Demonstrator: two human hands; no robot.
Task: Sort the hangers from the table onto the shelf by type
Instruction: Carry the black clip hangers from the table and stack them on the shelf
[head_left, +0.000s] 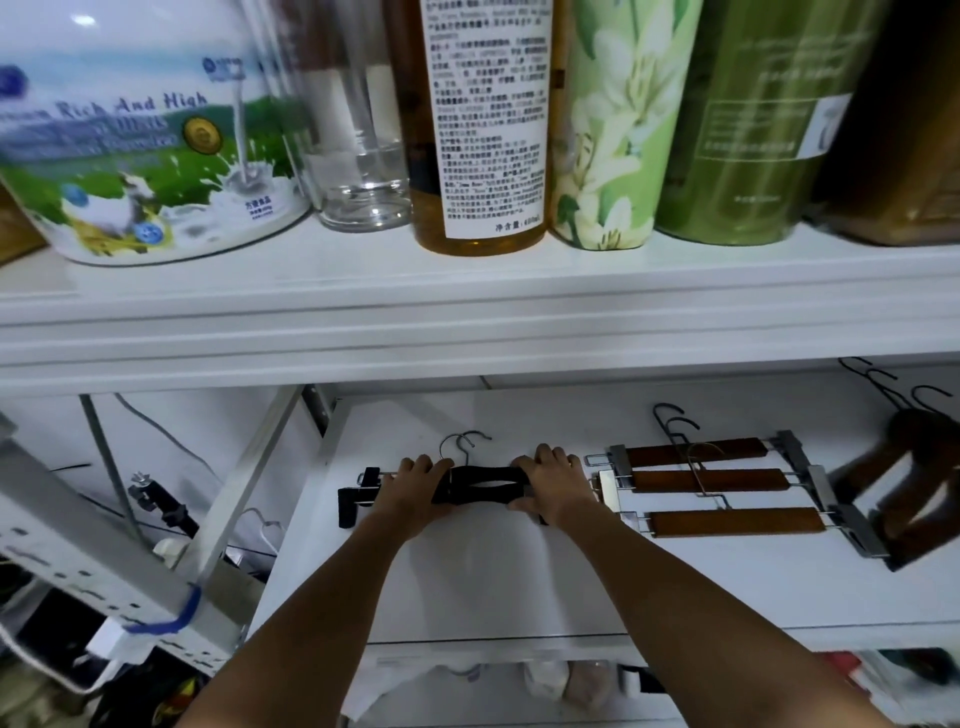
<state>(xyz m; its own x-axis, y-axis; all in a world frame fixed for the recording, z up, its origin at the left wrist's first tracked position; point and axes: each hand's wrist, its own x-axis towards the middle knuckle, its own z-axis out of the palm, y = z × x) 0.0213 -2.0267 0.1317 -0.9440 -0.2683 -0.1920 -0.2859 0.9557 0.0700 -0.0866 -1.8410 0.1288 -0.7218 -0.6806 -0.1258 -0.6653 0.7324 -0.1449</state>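
Two black clip hangers (485, 484) with metal hooks lie stacked on the white lower shelf (493, 582). My left hand (410, 491) grips their left end and my right hand (550, 486) grips their right end. Black clips (349, 503) stick out past my left hand. To the right lie three brown wooden clip hangers (727, 488) in a row, with metal clips at both ends. Dark wooden hangers (914, 483) rest at the far right, partly cut off.
The upper shelf (467, 312) carries a milk powder tin (140, 156), a clear glass (358, 156), an amber bottle (483, 130) and green containers (675, 119). A metal rack frame (104, 545) and cables stand to the left. Bags sit under the lower shelf.
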